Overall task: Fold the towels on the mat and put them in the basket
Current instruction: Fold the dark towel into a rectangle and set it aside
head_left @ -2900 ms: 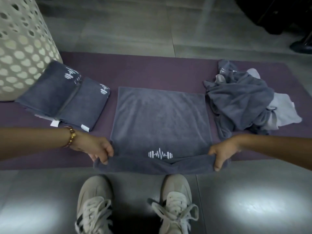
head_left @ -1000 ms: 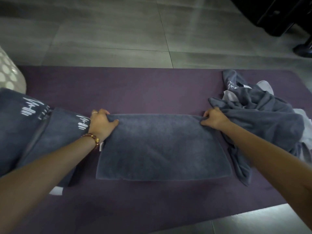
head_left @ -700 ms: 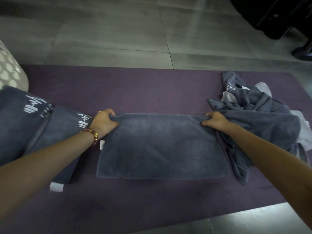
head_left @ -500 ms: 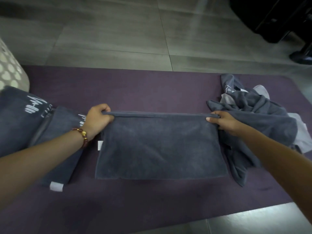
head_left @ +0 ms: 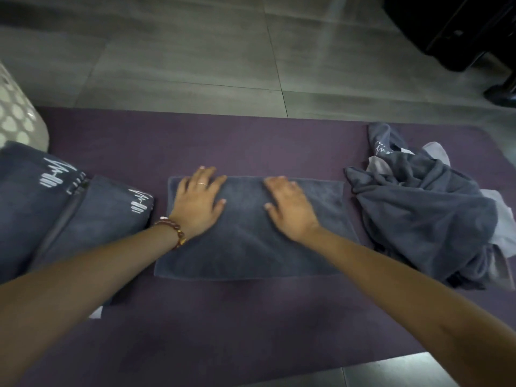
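Note:
A dark grey towel (head_left: 251,247), folded in half into a wide rectangle, lies flat in the middle of the purple mat (head_left: 251,325). My left hand (head_left: 196,203) rests palm down on its upper left part, fingers straight and spread. My right hand (head_left: 289,209) lies flat on the upper middle of the same towel. Two folded grey towels (head_left: 69,219) with white logos sit at the left. A crumpled heap of grey and light grey towels (head_left: 424,208) lies at the right. The pale perforated basket (head_left: 16,118) shows at the left edge.
Grey floor tiles (head_left: 195,60) stretch beyond the mat's far edge. Dark furniture (head_left: 460,29) and a black shoe (head_left: 502,94) stand at the top right. More tile shows at the bottom right, past the mat's near edge.
Both hands let go of the towel's far corners and moved inward; they now lie flat on the folded towel. The lifted far edge has dropped onto the mat.

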A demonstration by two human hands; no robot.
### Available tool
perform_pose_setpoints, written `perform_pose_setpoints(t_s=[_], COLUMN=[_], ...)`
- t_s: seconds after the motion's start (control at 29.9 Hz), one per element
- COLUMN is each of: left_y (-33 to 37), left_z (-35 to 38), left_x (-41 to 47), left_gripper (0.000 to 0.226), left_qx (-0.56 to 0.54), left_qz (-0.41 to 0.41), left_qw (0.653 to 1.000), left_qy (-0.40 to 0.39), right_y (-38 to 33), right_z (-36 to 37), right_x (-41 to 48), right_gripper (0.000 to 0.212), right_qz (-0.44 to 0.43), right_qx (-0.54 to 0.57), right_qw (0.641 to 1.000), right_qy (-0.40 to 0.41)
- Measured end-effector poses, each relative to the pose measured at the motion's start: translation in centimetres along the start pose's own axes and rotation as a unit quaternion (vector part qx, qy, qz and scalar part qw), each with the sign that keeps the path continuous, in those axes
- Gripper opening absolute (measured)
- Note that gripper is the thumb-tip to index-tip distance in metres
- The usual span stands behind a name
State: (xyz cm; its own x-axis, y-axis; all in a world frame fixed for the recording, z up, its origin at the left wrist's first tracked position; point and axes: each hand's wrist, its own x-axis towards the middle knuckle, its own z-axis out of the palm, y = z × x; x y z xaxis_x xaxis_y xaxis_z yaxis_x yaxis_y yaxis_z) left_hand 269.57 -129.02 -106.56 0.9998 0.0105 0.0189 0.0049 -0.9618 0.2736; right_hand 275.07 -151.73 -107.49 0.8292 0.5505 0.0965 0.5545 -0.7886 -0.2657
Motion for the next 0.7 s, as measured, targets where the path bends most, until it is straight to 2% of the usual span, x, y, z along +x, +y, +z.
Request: perform_pose_setpoints(t_s=[0.07, 0.13, 0.2, 0.27, 0.33, 0.44, 0.54, 0.6, 0.64, 0.7], left_y=[0.3, -0.4, -1.6, -2.9, -4.0, -4.7, -4.1, -3.6, -3.3, -3.1], left_z=[1.2, 2.4, 2.7, 2.5, 2.3, 2.2, 2.0, 2.1, 2.2, 2.7], left_x=[0.2, 0.3, 0.0, -0.2, -0.7, -1.3, -1.2, -2.0, -3.0, -6.2], left_gripper=[0.075, 0.083, 0.082, 0.079, 0.077, 0.086, 0.087, 0.081, 0.077, 0.067], left_qx=[0.065, 0.093, 0.103, 0.111, 0.100, 0.066, 0.084, 0.111, 0.119, 0.128], left_qz=[0.040, 0.038, 0.033, 0.007, -0.036, -0.071, -0.077, -0.052, -0.015, 0.086], left_qw=[0.995, 0.990, 0.989, 0.990, 0.992, 0.993, 0.992, 0.992, 0.992, 0.986], left_qy=[-0.066, -0.099, -0.105, -0.091, -0.070, -0.060, -0.057, -0.039, -0.038, -0.065], right_y=[-2.9, -4.3, -3.0, 0.0, 4.2, 8.4, 8.3, 6.6, 5.7, 4.1], right_z=[1.5, 2.3, 2.4, 1.8, 0.8, -1.1, -1.6, -1.2, -1.0, -0.7], right_x=[0.5, 1.0, 1.2, 0.4, -1.0, -3.2, -3.1, -3.0, -3.5, -6.0], right_gripper=[0.065, 0.065, 0.067, 0.077, 0.082, 0.073, 0.069, 0.068, 0.070, 0.071], right_qz=[-0.126, -0.121, -0.064, -0.026, 0.069, 0.235, 0.308, 0.291, 0.242, 0.094], right_qx=[-0.077, -0.102, -0.101, -0.107, -0.102, -0.092, -0.095, -0.130, -0.135, -0.118], right_qw=[0.986, 0.979, 0.981, 0.985, 0.987, 0.963, 0.938, 0.943, 0.957, 0.980], right_qy=[-0.073, -0.126, -0.150, -0.129, -0.105, -0.094, -0.126, -0.100, -0.088, -0.133])
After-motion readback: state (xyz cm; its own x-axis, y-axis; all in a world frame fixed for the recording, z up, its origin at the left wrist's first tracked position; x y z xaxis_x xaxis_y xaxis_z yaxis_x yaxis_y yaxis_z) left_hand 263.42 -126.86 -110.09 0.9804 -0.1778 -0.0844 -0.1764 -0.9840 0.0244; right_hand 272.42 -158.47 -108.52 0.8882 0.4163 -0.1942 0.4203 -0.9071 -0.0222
